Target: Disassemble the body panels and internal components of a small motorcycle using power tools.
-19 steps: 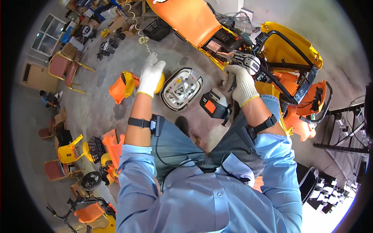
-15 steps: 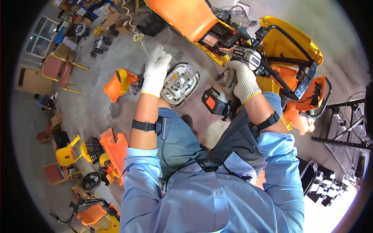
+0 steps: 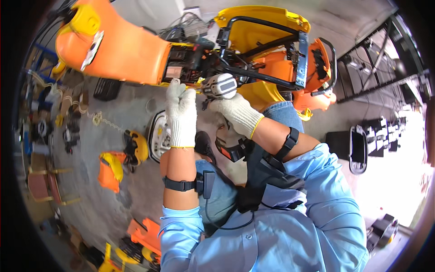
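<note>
A worker's gloved left hand closes in a fist against the exposed mechanism of an orange ride-on toy vehicle, apparently steadying it. The right hand grips a grey power tool pressed there, while removed covers lie on the floor below.

Two gloved hands: left hand, right hand; one grey power tool; two black forearm straps.

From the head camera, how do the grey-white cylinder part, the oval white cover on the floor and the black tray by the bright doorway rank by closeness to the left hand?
From the left hand:
1. Grey-white cylinder part, just to its right, on the machine.
2. Oval white cover, just below the hand, on the floor.
3. Black tray, far right.
</note>
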Motion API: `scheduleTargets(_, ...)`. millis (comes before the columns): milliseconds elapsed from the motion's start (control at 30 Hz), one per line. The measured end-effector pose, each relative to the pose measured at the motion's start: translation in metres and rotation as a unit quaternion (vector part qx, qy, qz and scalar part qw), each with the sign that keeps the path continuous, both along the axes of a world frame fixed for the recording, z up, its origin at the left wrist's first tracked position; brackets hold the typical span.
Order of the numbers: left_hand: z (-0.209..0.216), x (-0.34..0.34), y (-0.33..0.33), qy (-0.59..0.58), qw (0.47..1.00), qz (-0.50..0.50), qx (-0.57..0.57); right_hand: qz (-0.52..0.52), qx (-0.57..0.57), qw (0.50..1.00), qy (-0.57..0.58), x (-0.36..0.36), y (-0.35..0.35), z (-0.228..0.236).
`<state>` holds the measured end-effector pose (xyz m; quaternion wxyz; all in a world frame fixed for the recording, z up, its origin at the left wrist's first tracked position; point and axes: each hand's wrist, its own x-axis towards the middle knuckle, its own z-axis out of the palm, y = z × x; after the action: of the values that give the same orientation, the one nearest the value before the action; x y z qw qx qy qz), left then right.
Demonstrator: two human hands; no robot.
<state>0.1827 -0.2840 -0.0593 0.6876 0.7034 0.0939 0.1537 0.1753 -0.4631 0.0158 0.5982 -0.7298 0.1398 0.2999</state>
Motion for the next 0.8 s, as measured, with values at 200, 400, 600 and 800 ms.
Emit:
scheduleTargets(200,0.053,0.011,-0.065,0.014,0.994,-0.002,0.107,0.026,-0.102,0.994,-0.034,0.007,-0.03,-0.016)
scheduleTargets(400,0.013,0.026,-0.071,-0.068,0.988,0.006,0.139,0.092,-0.17,0.957,-0.214,-0.015,-0.085,-0.056)
scheduleTargets(600,0.022,0.023,-0.033,-0.068,0.983,0.042,0.166,0.07,-0.075,0.926,-0.364,-0.055,-0.105,0.032)
scheduleTargets(800,0.032,-0.022,-0.025,0.011,0.954,0.059,0.295,0.098,-0.04,0.898,-0.426,-0.051,-0.093,0.083)
